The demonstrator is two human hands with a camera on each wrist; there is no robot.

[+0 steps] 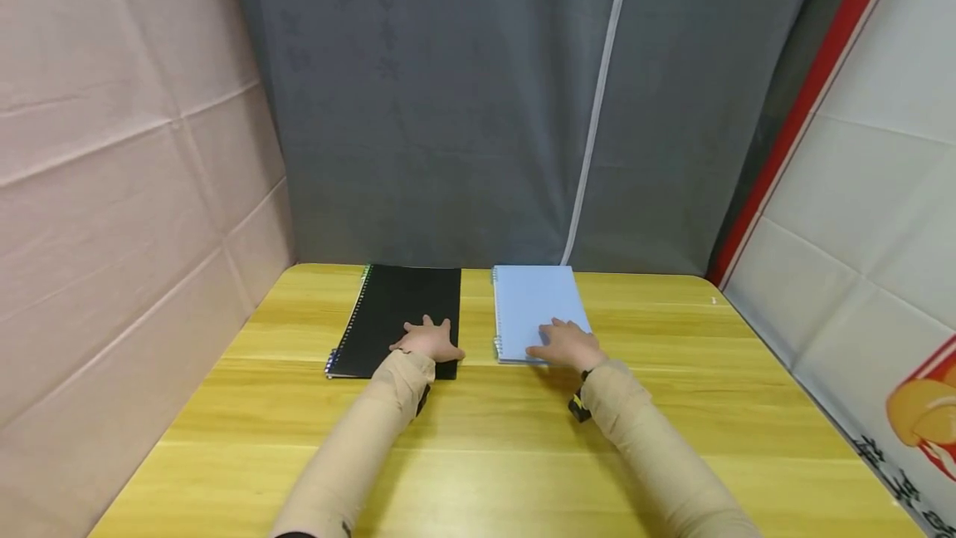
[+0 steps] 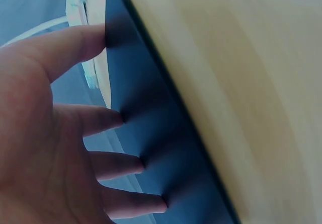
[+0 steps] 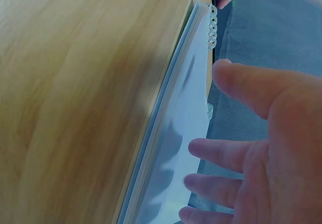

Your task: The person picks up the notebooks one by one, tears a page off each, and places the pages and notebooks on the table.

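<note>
Head view: left hand (image 1: 427, 341) flat on black notebook (image 1: 399, 318), right hand (image 1: 565, 344) flat on blue notebook (image 1: 534, 310), table (image 1: 478, 438). Wrist views: straight, spread fingers (image 2: 108, 118), touching covers, gripping nothing; spiral rings (image 3: 212, 27).

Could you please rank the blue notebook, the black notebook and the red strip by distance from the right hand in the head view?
1. Blue notebook, under the right hand.
2. Black notebook, to its left.
3. Red strip, far right, on the wall.
</note>
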